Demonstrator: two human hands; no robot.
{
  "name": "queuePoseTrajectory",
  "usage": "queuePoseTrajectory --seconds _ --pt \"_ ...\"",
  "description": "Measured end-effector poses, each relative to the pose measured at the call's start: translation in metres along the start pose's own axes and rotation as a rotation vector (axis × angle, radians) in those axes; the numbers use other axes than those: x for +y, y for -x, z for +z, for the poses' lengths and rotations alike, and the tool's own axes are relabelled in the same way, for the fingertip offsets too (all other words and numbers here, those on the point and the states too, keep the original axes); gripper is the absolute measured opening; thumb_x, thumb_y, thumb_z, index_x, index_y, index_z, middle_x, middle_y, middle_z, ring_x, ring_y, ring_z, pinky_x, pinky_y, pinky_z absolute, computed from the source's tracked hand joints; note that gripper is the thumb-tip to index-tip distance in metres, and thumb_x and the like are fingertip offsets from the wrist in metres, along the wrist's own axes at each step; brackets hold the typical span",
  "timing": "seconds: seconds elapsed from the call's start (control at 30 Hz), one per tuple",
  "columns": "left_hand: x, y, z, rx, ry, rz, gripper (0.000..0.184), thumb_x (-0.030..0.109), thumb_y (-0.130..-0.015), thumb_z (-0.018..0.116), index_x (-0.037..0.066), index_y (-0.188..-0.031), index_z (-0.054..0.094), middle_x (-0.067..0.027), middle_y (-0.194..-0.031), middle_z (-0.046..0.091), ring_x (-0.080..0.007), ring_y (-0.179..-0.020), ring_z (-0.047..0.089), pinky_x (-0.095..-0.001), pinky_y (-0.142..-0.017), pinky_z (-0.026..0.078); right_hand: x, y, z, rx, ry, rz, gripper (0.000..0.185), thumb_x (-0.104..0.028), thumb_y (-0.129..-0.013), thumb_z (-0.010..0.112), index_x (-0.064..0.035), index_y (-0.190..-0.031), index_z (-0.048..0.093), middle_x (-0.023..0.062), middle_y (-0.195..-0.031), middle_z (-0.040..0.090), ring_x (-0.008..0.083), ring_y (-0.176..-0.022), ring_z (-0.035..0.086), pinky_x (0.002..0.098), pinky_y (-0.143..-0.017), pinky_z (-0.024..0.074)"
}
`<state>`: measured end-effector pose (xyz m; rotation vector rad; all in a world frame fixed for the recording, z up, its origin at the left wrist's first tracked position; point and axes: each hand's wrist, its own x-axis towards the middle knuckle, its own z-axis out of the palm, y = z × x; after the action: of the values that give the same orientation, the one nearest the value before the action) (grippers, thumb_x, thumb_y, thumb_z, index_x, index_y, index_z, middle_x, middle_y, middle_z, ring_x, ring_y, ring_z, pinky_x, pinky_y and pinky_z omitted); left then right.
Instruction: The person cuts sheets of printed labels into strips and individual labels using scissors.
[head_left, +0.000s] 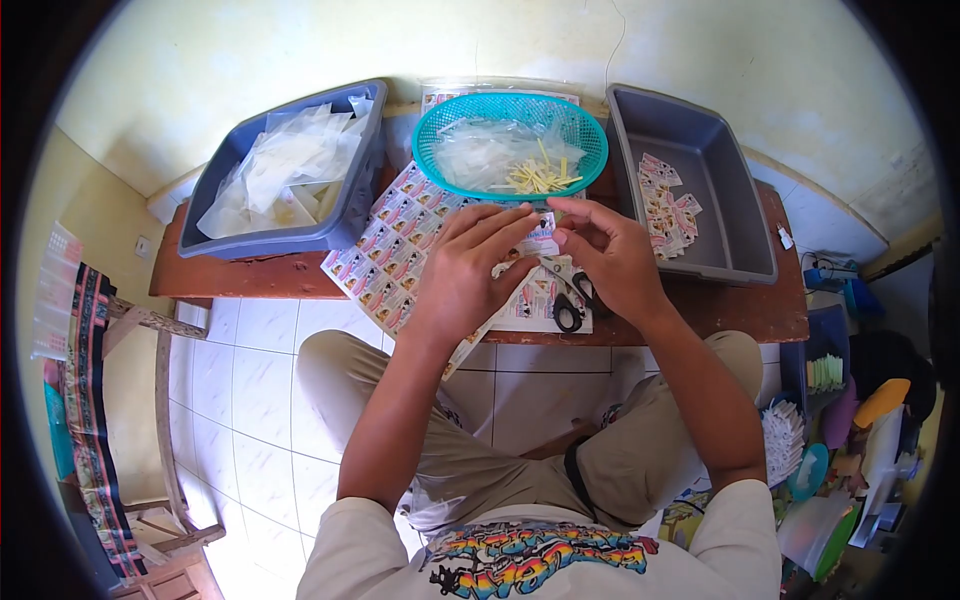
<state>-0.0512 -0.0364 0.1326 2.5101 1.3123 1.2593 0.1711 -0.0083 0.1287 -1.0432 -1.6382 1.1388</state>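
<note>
One white label (541,237), blue and pink print, between left hand (465,262) and right hand (615,262); grips unclear.

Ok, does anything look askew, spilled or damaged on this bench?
Slightly: a printed sheet lies at an angle, its near corner jutting past the front edge of the bench. Nothing looks spilled or damaged.

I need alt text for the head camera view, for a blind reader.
A seated person's left hand and right hand flank a small printed piece above a wooden bench; beyond them, a turquoise basket stands between two grey tubs.
</note>
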Motion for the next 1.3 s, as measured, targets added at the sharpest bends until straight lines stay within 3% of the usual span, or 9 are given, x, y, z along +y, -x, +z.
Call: queuePoseTrajectory --seconds 0.1,0.3,0.4,0.47,0.67,0.8,0.87,0.97,1.3 --pt "-0.008 0.006 0.004 -0.007 0.010 -0.036 0.057 0.012 -0.076 0.094 0.008 -0.130 0.076 -0.0082 -0.131 0.078 -0.0311 -0.115 0.070 -0.0442 -0.102 0.057 0.004 0.004 0.001 0.019 -0.027 0.055 0.040 -0.008 -0.097 0.078 -0.0029 -0.136 0.072 0.0140 -0.104 0.081 0.0154 -0.092 0.078 0.0314 -0.082 0.0619" --pt "-0.014 0.009 0.009 -0.024 0.007 -0.088 0.056 0.014 -0.077 0.094 0.008 -0.130 0.076 -0.0084 -0.129 0.078 -0.0310 -0.114 0.071 -0.0447 -0.101 0.057 0.016 0.020 0.001 -0.104 0.288 0.112 0.046 -0.009 -0.095 0.078 -0.0013 -0.139 0.069 0.0187 -0.103 0.077 0.0266 -0.085 0.079 0.0377 -0.080 0.0624" --pt "-0.019 0.010 0.014 -0.038 -0.002 -0.101 0.055 0.014 -0.078 0.093 0.008 -0.129 0.076 -0.0091 -0.128 0.078 -0.0311 -0.113 0.071 -0.0447 -0.100 0.057 0.038 0.031 0.004 -0.204 0.543 0.059 0.056 -0.012 -0.092 0.080 -0.0007 -0.144 0.064 0.0209 -0.116 0.072 0.0347 -0.092 0.077 0.0441 -0.086 0.0621" --pt "-0.021 0.010 0.017 -0.038 -0.004 -0.102 0.054 0.013 -0.078 0.093 0.007 -0.129 0.075 -0.0098 -0.126 0.078 -0.0313 -0.112 0.072 -0.0445 -0.100 0.058 0.044 0.039 0.008 -0.265 0.838 0.139 0.067 -0.016 -0.091 0.082 -0.0073 -0.152 0.057 0.0224 -0.129 0.065 0.0380 -0.104 0.074 0.0472 -0.094 0.0603" --pt "-0.022 0.006 0.021 -0.018 0.014 -0.115 0.056 0.012 -0.078 0.093 0.005 -0.130 0.074 -0.0127 -0.117 0.079 -0.0322 -0.110 0.072 -0.0449 -0.097 0.058 0.049 0.044 0.014 -0.304 0.989 0.118 0.068 -0.016 -0.091 0.079 -0.0039 -0.153 0.053 0.0217 -0.133 0.060 0.0417 -0.116 0.068 0.0530 -0.096 0.0595" --pt "-0.023 0.004 0.024 -0.008 0.028 -0.122 0.057 0.011 -0.078 0.093 0.003 -0.130 0.073 -0.0138 -0.113 0.079 -0.0323 -0.109 0.073 -0.0451 -0.095 0.059 0.062 0.042 0.014 -0.377 0.984 0.185 0.070 -0.012 -0.089 0.075 -0.0030 -0.155 0.051 0.0216 -0.132 0.060 0.0416 -0.111 0.069 0.0524 -0.092 0.0612" --pt "-0.023 0.004 0.025 -0.011 0.036 -0.123 0.058 0.011 -0.078 0.093 0.003 -0.131 0.073 -0.0143 -0.112 0.079 -0.0323 -0.108 0.073 -0.0450 -0.095 0.059 0.078 0.046 0.016 -0.335 1.018 0.043 0.071 -0.008 -0.089 0.070 -0.0015 -0.157 0.048 0.0215 -0.130 0.061 0.0408 -0.109 0.069 0.0507 -0.088 0.0626" --pt "-0.022 0.003 0.023 -0.020 0.041 -0.135 0.061 0.011 -0.078 0.093 0.003 -0.134 0.071 -0.0152 -0.112 0.079 -0.0321 -0.107 0.073 -0.0445 -0.094 0.059 0.074 0.043 0.020 -0.316 1.031 0.050 0.068 -0.006 -0.090 0.066 -0.0004 -0.156 0.049 0.0212 -0.127 0.063 0.0405 -0.109 0.070 0.0497 -0.085 0.0632" --pt "-0.023 0.007 0.018 -0.002 0.066 -0.156 0.068 0.013 -0.079 0.094 0.005 -0.141 0.067 -0.0157 -0.114 0.079 -0.0326 -0.107 0.073 -0.0443 -0.094 0.060 0.064 0.032 0.015 -0.384 0.982 0.172 0.071 -0.004 -0.087 0.068 -0.0015 -0.156 0.050 0.0253 -0.126 0.063 0.0461 -0.106 0.072 0.0523 -0.089 0.0619"
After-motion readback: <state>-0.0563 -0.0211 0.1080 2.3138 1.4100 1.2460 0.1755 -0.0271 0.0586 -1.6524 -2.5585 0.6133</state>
